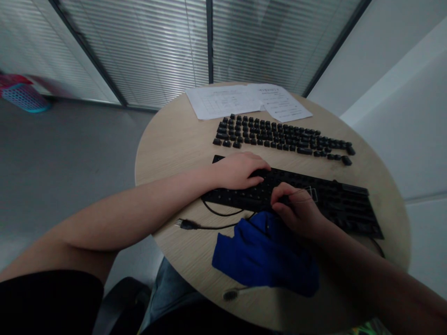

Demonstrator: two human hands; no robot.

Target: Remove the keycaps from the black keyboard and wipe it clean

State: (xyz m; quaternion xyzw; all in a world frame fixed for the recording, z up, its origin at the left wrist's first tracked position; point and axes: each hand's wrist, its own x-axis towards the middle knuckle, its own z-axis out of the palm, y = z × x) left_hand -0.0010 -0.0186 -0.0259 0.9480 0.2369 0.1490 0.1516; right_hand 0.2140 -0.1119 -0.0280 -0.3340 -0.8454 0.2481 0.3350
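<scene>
A black keyboard (328, 197) lies across the round table, with keycaps off over at least part of it. My left hand (240, 170) rests flat on its left half, fingers stretched out. Over the keyboard's middle, my right hand (296, 207) is closed around a wire keycap puller (312, 193), whose thin loops stick out past the knuckles; its other end is hidden. Loose black keycaps (272, 135) lie in rows behind the keyboard. A blue cloth (261, 256) lies crumpled just below my right hand.
A USB plug (186, 224) on a black cable lies left of the cloth. A small brush (231, 295) is at the table's (174, 139) near edge, partly under the cloth. Printed papers (226, 100) lie at the far edge. A blue basket (26, 97) stands on the floor.
</scene>
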